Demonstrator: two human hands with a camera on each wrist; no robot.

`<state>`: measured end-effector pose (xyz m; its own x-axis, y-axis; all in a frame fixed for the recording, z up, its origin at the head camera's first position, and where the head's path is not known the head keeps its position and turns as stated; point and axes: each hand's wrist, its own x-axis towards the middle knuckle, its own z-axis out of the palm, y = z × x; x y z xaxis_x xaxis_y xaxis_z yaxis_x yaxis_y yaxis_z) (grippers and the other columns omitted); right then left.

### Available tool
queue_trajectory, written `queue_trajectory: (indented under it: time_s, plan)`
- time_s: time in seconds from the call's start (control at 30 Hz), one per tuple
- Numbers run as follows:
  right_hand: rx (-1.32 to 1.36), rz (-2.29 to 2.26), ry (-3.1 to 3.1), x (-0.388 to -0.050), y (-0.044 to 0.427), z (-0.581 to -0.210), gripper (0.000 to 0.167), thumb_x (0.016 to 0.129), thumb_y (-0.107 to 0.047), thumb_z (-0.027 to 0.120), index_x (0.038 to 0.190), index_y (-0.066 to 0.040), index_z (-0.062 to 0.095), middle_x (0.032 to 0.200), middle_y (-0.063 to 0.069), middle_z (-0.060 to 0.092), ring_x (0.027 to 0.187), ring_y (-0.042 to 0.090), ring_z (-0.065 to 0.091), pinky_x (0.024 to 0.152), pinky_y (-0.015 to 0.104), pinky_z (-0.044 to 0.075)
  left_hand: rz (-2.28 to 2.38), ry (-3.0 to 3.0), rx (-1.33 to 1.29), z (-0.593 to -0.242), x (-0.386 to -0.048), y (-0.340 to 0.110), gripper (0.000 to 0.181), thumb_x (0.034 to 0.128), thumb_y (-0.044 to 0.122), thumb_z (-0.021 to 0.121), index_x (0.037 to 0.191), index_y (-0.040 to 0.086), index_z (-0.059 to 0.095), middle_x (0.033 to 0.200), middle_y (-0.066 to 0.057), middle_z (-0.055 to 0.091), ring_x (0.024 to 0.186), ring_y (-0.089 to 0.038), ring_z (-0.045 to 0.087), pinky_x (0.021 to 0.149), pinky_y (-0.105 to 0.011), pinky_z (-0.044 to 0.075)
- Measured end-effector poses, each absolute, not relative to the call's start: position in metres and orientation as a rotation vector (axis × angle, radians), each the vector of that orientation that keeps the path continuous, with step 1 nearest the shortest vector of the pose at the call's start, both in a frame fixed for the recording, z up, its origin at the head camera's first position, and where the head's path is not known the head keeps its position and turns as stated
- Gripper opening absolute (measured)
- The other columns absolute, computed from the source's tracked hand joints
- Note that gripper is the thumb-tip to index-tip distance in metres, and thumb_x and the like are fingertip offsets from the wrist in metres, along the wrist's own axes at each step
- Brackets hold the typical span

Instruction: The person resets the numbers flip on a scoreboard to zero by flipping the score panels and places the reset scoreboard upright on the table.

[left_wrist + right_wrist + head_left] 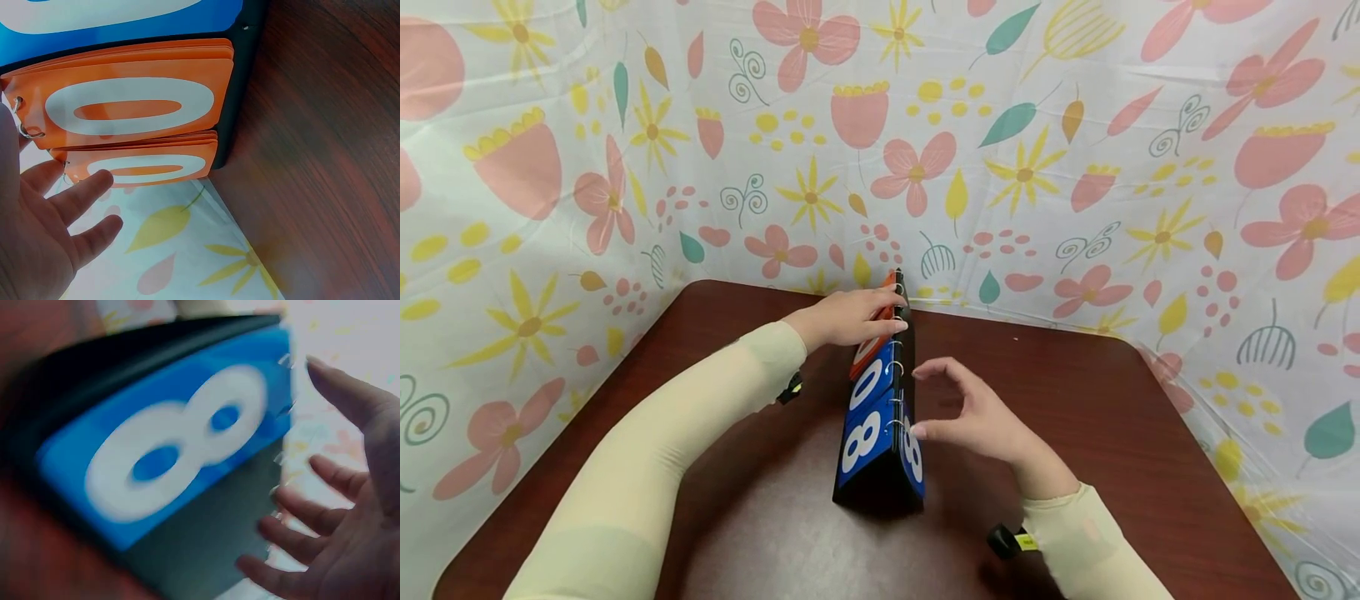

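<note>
A tent-shaped black flip scoreboard (pixel 880 497) stands on the table, its ring-bound top edge running away from me. Its left face carries a blue 8 card (pixel 861 446), a blue 0 card (pixel 871 385) and, farther back, orange 0 cards (pixel 131 106). Over the far top edge lies my left hand (pixel 848 318), fingers extended beside the orange cards' rings. My right hand (pixel 973 414) is at the near right side, thumb and fingers spread apart with nothing held. Facing it is another blue 8 card (pixel 175 447), beside a bare black panel (pixel 212 519).
The dark reddish-brown table (pixel 1037 400) extends on both sides of the scoreboard. A flower-printed white curtain (pixel 970 167) hangs behind and at the sides. Each wrist wears a strapped black camera (pixel 1002 542).
</note>
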<state>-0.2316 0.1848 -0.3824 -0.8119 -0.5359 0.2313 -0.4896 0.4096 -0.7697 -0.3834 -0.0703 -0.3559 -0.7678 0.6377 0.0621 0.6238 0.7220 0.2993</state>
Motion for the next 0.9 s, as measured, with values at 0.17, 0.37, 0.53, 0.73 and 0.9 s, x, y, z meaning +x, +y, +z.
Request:
queue_trajectory:
  time_s: [0.17,0.37,0.53,0.73,0.9]
  plan:
    - [-0.855,-1.301,2.417,-0.238,0.188,-0.407,0.065,0.082,-0.031,0.088,0.134,-0.017,0.05,0.131,0.008,0.063,0.12,0.034,0.065,0.099,0.056,0.056,0.474,2.87,1.045,-0.355,-0.382,-0.071,0.075,0.0962,0.08,0.035,0.156,0.035,0.042,0.173,0.0,0.023,0.151,-0.024,0.043,0.12,-0.052,0.04]
    - [-0.9,-1.284,2.368,-0.242,0.19,-0.416,0.048,0.083,-0.029,0.087,0.12,-0.016,0.059,0.111,0.008,0.07,0.104,0.027,0.07,0.092,0.048,0.061,0.474,2.875,1.046,-0.357,-0.383,-0.071,0.076,0.0957,0.081,0.035,0.156,0.035,0.042,0.173,0.001,0.023,0.151,-0.023,0.042,0.121,-0.051,0.039]
    - [-0.905,-1.182,2.463,-0.244,0.193,-0.417,0.034,0.082,-0.033,0.088,0.102,-0.019,0.064,0.091,0.003,0.067,0.087,0.021,0.064,0.076,0.031,0.061,0.475,2.869,1.06,-0.357,-0.383,-0.071,0.077,0.0957,0.081,0.034,0.156,0.034,0.042,0.173,0.0,0.023,0.151,-0.023,0.043,0.12,-0.05,0.04]
    - [-0.92,-1.094,2.54,-0.246,0.201,-0.41,0.025,0.085,-0.034,0.085,0.083,-0.02,0.065,0.07,0.0,0.06,0.065,0.015,0.057,0.055,0.027,0.049,0.474,2.866,1.065,-0.356,-0.384,-0.071,0.078,0.0957,0.081,0.033,0.155,0.033,0.043,0.173,-0.001,0.024,0.15,-0.023,0.044,0.119,-0.051,0.041]
    - [-0.981,-1.081,2.527,-0.247,0.209,-0.403,0.023,0.091,-0.031,0.08,0.076,-0.021,0.066,0.062,-0.001,0.056,0.056,0.011,0.053,0.049,0.025,0.043,0.469,2.871,1.071,-0.357,-0.384,-0.071,0.078,0.0954,0.082,0.033,0.155,0.033,0.043,0.173,0.0,0.024,0.15,-0.022,0.044,0.12,-0.051,0.04]
